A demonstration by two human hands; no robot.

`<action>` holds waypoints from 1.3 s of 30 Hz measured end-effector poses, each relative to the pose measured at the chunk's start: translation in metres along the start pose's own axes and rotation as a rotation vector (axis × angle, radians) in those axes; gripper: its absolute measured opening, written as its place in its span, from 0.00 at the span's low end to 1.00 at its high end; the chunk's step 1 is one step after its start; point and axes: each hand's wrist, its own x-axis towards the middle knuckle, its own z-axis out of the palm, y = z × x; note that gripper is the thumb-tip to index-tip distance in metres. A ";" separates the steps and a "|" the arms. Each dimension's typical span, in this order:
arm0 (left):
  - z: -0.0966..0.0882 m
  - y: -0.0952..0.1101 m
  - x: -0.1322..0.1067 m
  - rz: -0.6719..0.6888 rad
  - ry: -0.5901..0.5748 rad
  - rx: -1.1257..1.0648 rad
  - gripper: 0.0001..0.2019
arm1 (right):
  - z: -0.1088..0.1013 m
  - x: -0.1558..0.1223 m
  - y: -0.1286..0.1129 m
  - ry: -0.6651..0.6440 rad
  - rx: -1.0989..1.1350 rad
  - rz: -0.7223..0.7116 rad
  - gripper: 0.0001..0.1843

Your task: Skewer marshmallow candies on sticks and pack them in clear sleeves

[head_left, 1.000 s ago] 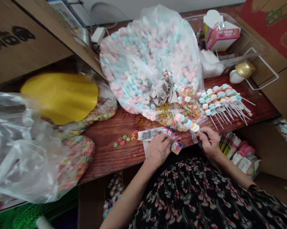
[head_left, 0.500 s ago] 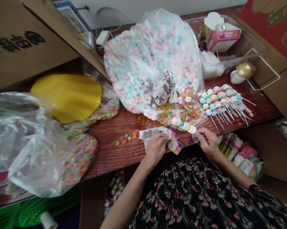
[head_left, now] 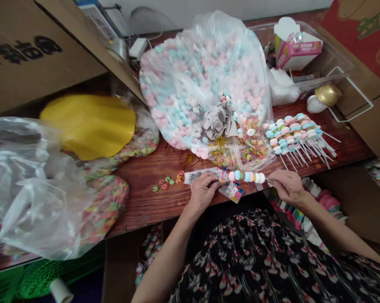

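My right hand [head_left: 287, 185] pinches the stick of a candy skewer [head_left: 246, 176] threaded with pink, blue and white rings, held level over the table's front edge. My left hand [head_left: 204, 189] is closed on a clear printed wrapper sleeve [head_left: 208, 173] lying on the wooden table [head_left: 164, 202], its fingers at the sleeve's mouth where the skewer's tip meets it. A small printed card [head_left: 235, 192] lies under the skewer. Behind stands a large clear bag of pink, blue and white candy rings [head_left: 202, 80].
Several finished skewers [head_left: 295, 132] lie at the right. Loose small rings [head_left: 166, 183] sit left of my left hand. A yellow disc [head_left: 89, 126], clear bags of colourful rings [head_left: 107, 206], cardboard boxes [head_left: 35, 54] and a pink carton [head_left: 295, 48] surround the work area.
My right hand has tipped the skewer from slanting upward to level and brought its tip to the sleeve held by my left hand.
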 end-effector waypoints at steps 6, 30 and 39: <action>0.002 0.005 -0.001 0.099 0.012 0.044 0.05 | -0.024 0.020 -0.010 -0.209 -0.325 -0.163 0.13; -0.009 0.014 0.028 0.360 -0.276 0.314 0.23 | -0.013 0.058 -0.024 -0.217 -0.317 -0.264 0.11; -0.005 0.043 0.056 0.171 -0.516 0.088 0.06 | -0.028 0.087 -0.038 -0.249 -0.458 -0.470 0.11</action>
